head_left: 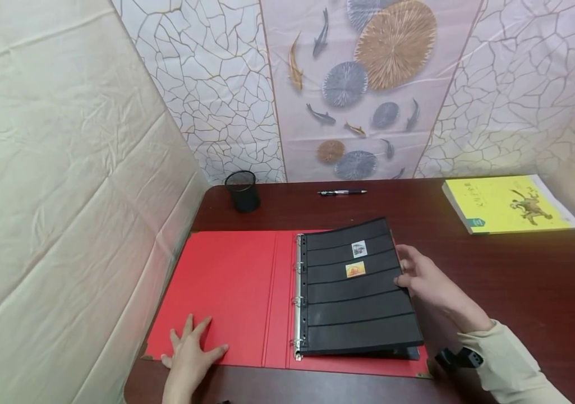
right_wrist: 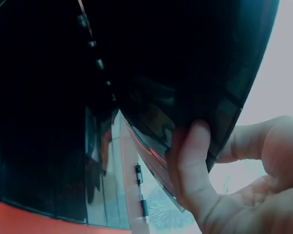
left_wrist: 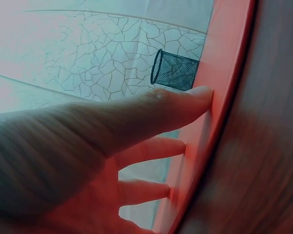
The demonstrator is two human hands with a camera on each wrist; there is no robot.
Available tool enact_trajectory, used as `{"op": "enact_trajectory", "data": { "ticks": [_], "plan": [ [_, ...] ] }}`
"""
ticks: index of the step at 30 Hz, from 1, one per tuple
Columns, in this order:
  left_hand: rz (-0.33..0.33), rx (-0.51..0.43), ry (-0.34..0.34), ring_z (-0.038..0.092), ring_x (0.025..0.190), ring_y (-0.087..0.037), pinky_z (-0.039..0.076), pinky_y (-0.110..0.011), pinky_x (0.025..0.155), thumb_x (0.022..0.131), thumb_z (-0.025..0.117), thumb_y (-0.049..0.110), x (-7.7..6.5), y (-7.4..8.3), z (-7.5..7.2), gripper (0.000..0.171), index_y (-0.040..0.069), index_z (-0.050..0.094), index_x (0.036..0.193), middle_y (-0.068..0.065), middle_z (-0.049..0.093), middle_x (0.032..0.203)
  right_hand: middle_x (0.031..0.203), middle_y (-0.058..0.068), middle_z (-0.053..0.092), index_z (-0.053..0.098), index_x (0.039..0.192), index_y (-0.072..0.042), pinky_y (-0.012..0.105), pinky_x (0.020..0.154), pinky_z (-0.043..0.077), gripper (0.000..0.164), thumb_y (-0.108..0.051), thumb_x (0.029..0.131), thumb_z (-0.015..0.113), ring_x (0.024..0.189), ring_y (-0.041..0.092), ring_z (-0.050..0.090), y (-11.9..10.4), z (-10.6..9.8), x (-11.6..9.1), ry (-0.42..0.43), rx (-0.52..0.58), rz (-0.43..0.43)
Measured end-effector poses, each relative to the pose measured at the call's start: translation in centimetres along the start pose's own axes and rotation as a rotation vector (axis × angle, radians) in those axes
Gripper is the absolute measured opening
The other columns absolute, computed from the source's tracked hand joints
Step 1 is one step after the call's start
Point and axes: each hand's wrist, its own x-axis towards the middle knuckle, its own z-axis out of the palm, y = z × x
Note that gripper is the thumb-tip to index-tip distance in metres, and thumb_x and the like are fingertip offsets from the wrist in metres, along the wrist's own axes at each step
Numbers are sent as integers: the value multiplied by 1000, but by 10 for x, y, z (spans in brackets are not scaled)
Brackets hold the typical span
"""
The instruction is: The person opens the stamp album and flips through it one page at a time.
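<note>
The black page point(head_left: 360, 294), pinched by the right hand point(head_left: 427, 280), could be creased if over-bent; the left hand point(head_left: 189, 352) is spread on the red cover point(head_left: 226, 275).

Downward head view, close wrist views

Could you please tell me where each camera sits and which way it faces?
Head: worn on the head, facing forward and down at the red binder; left hand, right hand and right sleeve show.
Left wrist: on the left wrist, looking past the thumb and fingers, which touch the binder, toward the mesh cup.
Right wrist: on the right wrist, looking at the black page and the fingers pinching it.
Shared: head and left-wrist views both show the cup.
</note>
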Motion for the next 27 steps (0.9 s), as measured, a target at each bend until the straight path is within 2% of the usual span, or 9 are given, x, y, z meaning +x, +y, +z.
{"op": "enact_trajectory", "data": {
  "ticks": [4,6,11,14,18,27],
  "plan": [
    [5,-7,2,5,138,-70,7,-91,90,78,88,30,0,-1,1,80,1,53,143,-36,21,157,91,16,52,15,154,10,31,54,46,72,8,93,54,53,19,47,-9,1,-2,49,-32,1],
    [10,-11,4,4,138,-70,6,-91,90,78,88,30,-1,-1,1,80,1,53,143,-36,21,157,90,16,51,17,153,10,30,54,45,72,8,93,55,52,18,46,-12,1,-2,67,-39,-3],
    [11,-14,1,3,138,-70,5,-91,90,78,87,29,-1,-1,1,80,1,52,144,-36,20,157,105,23,63,18,154,10,31,64,54,71,7,94,55,73,20,64,-18,3,-2,73,-14,-39],
    [6,-14,-7,3,138,-70,5,-91,91,79,87,30,0,-1,0,80,1,52,144,-36,20,157,111,26,64,18,154,7,33,70,57,70,7,94,54,82,21,68,-21,4,-2,73,19,-59],
    [-5,-17,-17,2,139,-69,4,-91,91,79,86,30,1,0,0,80,1,51,145,-36,19,158,111,26,65,20,155,5,34,70,58,70,8,94,54,82,21,68,-28,6,-1,75,52,-79],
    [-17,-6,-24,2,139,-69,6,-91,91,80,86,30,2,-1,0,80,2,50,145,-36,19,158,107,20,63,29,153,2,31,66,54,66,2,95,58,83,20,63,-50,13,-1,99,-38,-84]
  ]
}}
